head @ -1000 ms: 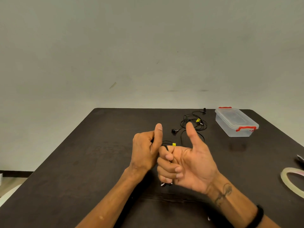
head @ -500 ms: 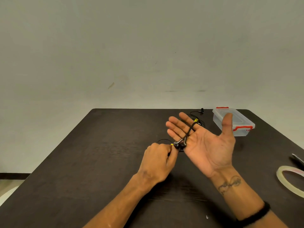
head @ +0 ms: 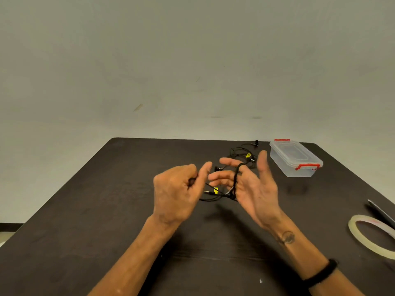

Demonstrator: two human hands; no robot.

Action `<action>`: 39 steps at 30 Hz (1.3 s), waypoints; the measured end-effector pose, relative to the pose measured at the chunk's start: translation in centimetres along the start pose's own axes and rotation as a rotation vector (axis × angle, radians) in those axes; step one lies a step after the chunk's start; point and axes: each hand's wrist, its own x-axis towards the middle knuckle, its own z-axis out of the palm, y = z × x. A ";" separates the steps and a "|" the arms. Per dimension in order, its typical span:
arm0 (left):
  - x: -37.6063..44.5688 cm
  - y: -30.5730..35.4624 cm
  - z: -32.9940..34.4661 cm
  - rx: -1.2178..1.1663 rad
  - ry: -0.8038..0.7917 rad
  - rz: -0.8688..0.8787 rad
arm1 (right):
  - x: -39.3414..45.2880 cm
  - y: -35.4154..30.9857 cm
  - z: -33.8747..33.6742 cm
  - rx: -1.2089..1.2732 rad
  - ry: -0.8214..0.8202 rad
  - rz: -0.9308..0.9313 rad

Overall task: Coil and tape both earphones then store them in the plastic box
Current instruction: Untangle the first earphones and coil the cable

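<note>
Over the desk's (head: 85, 210) middle, my right hand (head: 254, 189) is spread open, black earphone cable (head: 235, 180) looped around its fingers; my left hand (head: 177, 189) pinches the cable's other end. The closed plastic box (head: 296, 159) sits by the far right corner.

- The tape roll (head: 372, 236), well right of the right hand (head: 254, 189), is cut by the picture's edge.
- The left hand (head: 177, 189) is motion-blurred; its curled fingers hide whatever cable they pinch.
- The second earphone (head: 242, 154) lies partly hidden behind the right hand's fingertips.
</note>
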 end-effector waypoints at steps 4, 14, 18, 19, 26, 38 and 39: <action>0.5 -0.6 -0.8 0.002 0.063 0.026 | -0.3 1.0 1.2 -0.120 -0.149 0.123; 0.6 -2.0 -0.8 0.002 0.019 -0.009 | -1.2 0.5 2.3 0.070 -0.659 0.468; 0.1 -1.4 -0.1 -0.052 -0.035 -0.107 | -1.6 0.3 2.7 0.295 -0.765 0.446; -0.1 -0.9 0.2 -0.066 -0.053 -0.152 | -1.6 0.1 2.8 0.335 -0.775 0.431; -2.7 1.1 1.6 -0.263 -0.356 -0.255 | -1.5 -1.2 2.2 0.638 -0.632 0.257; -3.6 2.6 2.1 0.011 -0.461 0.130 | 0.0 -2.4 -1.5 0.634 0.172 -0.189; -3.5 2.7 2.0 0.015 -0.461 0.152 | 0.1 -2.2 -2.0 0.576 0.212 -0.203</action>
